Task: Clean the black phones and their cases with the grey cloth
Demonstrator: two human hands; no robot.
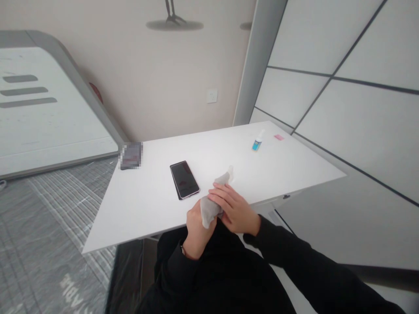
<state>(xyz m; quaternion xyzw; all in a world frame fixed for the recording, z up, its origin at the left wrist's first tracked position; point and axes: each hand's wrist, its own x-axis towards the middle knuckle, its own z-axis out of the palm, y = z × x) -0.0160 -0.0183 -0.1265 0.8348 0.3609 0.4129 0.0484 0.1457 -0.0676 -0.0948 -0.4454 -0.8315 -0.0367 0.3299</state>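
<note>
A light grey cloth (209,210) is bunched between my two hands near the table's front edge. My left hand (199,229) is closed on its lower end. From the right, my right hand (236,208) has its fingers laid over the middle of the cloth, pressing on it. The cloth's far end sticks out past my right fingers, beside a small clear piece (231,171) whose kind I cannot make out. Whether something is wrapped inside is hidden. Left of my hands, a smartphone (185,179) lies face up with its screen dark and a black edge beneath it.
The white table (137,209) carries a small spray bottle (257,144) with a blue label, a pink slip (279,137) and a blurred dark item (131,155) at the back left corner. A whiteboard (59,126) stands to the left, panelled cabinets (356,131) to the right.
</note>
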